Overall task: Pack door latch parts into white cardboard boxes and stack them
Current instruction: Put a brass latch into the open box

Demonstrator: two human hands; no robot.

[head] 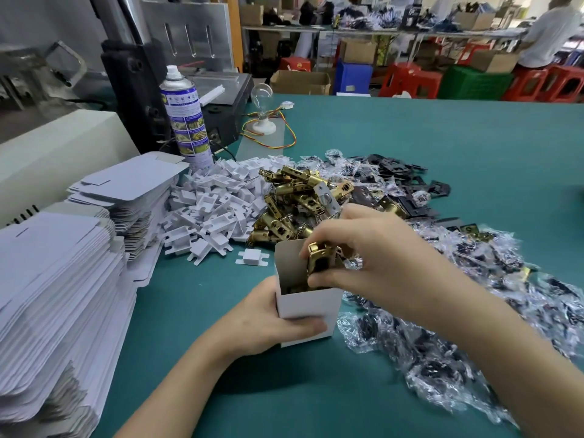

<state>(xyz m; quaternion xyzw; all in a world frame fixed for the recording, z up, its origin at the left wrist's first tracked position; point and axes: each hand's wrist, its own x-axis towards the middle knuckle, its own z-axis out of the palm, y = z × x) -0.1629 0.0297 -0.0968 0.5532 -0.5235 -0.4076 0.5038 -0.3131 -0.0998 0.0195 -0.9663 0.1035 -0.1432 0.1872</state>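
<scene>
The left grip (pixel 278 314) wraps its thumb and fingers round the lower wall of an upright white box (pixel 305 303) standing on the green bench (pixel 202 298). The right grip (pixel 363 248) pinches a brass latch (pixel 317 259) at the box's open top, the latch's lower end below the rim.

Left of the left grip, stacks of flat box blanks (pixel 47 279) run along the bench; a strip of green surface shows between them and the box. Right of the right grip, clear bags of dark parts (pixel 442 358) crowd up to the box wall.

Beyond both grips lie white plastic clips (pixel 215 200) and loose brass latches (pixel 294 197). Behind these stands a spray can (pixel 186 121). Green bench surface extends far right of it.
</scene>
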